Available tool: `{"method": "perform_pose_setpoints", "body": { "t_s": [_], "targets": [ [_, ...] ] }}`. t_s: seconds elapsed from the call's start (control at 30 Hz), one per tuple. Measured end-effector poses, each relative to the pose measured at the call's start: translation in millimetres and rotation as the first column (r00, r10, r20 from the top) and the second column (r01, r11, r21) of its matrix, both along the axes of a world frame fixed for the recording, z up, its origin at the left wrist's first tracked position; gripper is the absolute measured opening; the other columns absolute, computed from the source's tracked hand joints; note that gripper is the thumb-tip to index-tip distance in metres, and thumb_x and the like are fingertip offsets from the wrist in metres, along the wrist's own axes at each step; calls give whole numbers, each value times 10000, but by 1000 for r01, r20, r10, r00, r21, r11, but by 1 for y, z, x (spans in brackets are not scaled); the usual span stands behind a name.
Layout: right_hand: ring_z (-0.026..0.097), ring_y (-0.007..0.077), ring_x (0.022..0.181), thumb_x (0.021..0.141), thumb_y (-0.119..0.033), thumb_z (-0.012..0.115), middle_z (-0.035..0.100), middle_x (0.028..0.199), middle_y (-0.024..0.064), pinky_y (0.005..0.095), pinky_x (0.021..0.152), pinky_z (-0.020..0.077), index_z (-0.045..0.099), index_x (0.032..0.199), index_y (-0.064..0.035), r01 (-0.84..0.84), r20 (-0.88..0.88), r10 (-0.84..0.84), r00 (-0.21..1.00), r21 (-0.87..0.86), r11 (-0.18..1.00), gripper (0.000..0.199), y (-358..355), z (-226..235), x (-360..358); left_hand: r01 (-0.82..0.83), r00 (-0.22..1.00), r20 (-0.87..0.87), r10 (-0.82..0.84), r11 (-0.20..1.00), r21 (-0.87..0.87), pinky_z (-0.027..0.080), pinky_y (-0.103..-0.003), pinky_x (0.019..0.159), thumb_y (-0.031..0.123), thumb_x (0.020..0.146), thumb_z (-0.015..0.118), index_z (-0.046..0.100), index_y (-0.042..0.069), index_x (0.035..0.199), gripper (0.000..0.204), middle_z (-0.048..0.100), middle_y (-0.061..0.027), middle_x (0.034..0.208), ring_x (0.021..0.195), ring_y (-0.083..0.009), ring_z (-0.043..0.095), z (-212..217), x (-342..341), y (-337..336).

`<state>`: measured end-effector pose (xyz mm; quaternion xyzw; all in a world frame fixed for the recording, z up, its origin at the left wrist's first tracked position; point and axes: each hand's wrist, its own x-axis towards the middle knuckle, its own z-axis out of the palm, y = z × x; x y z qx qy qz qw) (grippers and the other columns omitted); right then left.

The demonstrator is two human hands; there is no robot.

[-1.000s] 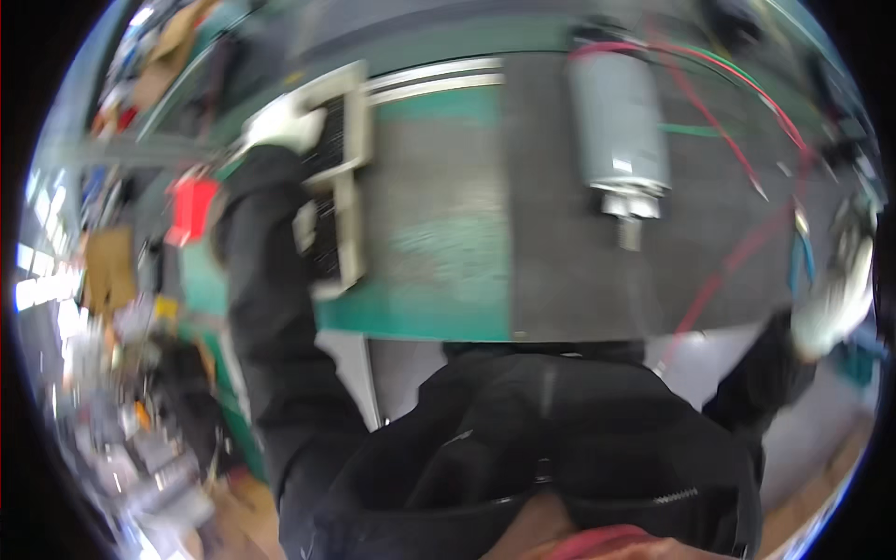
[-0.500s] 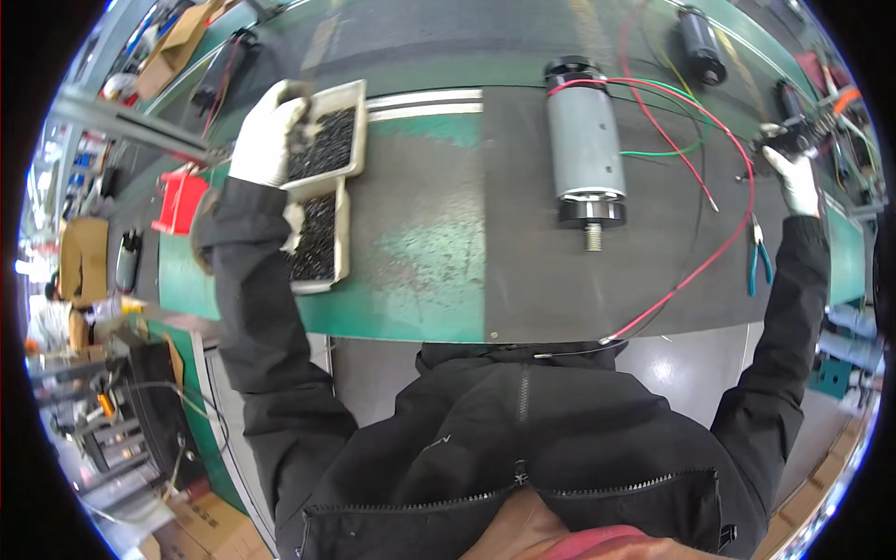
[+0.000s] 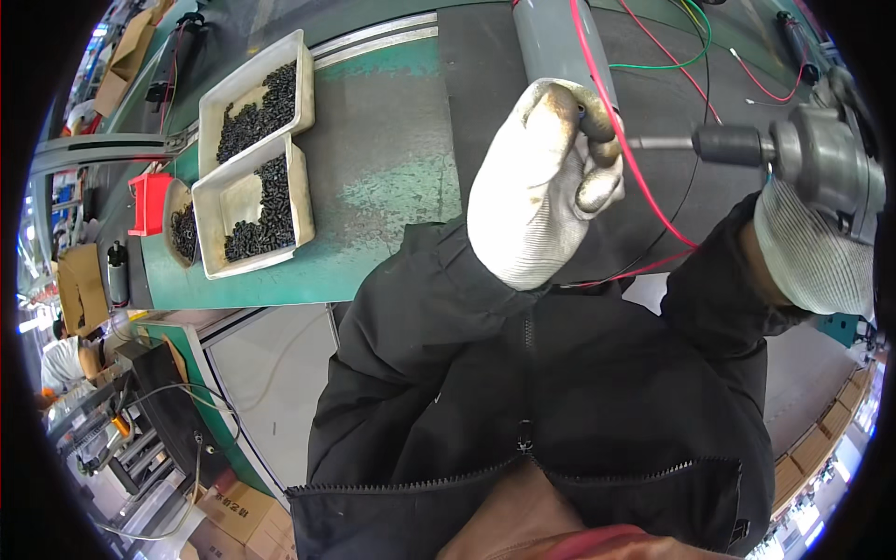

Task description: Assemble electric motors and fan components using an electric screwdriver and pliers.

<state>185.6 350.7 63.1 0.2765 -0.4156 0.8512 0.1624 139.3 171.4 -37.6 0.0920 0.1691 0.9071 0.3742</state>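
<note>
My left hand (image 3: pixel 532 191), in a stained white glove, is closed in a pinch in front of the grey cylindrical motor (image 3: pixel 558 45). Something small may sit between the fingertips, but I cannot make it out. My right hand (image 3: pixel 807 247), also gloved, is wrapped round a power screwdriver (image 3: pixel 814 154). The driver's thin bit (image 3: pixel 661 143) points left and its end reaches the left fingertips. A red wire (image 3: pixel 644 182) from the motor hangs across the left fingers. The motor's lower end is hidden behind that hand.
Two whitish trays, a rear tray (image 3: pixel 305 89) and a front tray (image 3: pixel 301 201), hold small black parts. A round dish (image 3: pixel 177 252) of similar parts and a red bin (image 3: pixel 149 203) stand to their left. Green wire (image 3: pixel 653 67) trails right of the motor. Another dark motor (image 3: pixel 177 58) lies far left.
My left hand has left the trays and come to the middle, fingers pinched. My right hand has brought the power screwdriver in from the far right, its bit now at the left fingers.
</note>
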Motion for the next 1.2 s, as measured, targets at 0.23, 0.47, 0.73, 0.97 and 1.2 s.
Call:
{"method": "perform_pose_setpoints", "body": {
  "t_s": [0.23,0.47,0.73,0.97,1.2],
  "targets": [
    [528,176,732,918,-237,475,551,839,28,317,654,453,533,972,-60,-120,24,120,993,-7,993,194,-4,-24,1,2,999,-43,-2,1000,-8,363,-238,546,382,959,516,547,88,1051,310,551,-38,868,555,-74,424,-7,10,-2],
    [492,139,585,960,-314,405,514,727,10,282,542,432,496,940,-53,-229,124,205,971,232,945,277,38,-69,-2,167,986,36,-164,936,-311,315,-204,482,368,965,519,483,69,868,316,441,-2,715,535,-65,356,-5,16,-10],
    [439,185,879,796,-166,595,381,991,107,377,583,471,437,1038,18,416,384,-416,825,86,905,342,21,-54,24,320,902,405,-148,859,-399,367,-242,531,467,954,486,486,83,1067,400,540,-61,940,674,-100,482,-39,30,-4],
    [456,236,945,883,-209,518,386,1092,174,454,577,499,387,1220,125,530,357,-538,764,129,838,493,31,-69,14,197,891,443,-100,964,-179,402,-240,538,322,988,472,471,29,1122,322,570,-104,957,681,-113,498,-62,30,7],
    [451,268,989,899,-243,487,386,1149,193,515,619,499,402,1269,113,297,325,-298,897,52,953,521,24,-73,11,141,933,352,-72,974,-175,409,-209,551,346,985,456,461,27,1201,386,573,-154,1097,702,-98,500,-69,32,8]
  ]
}}
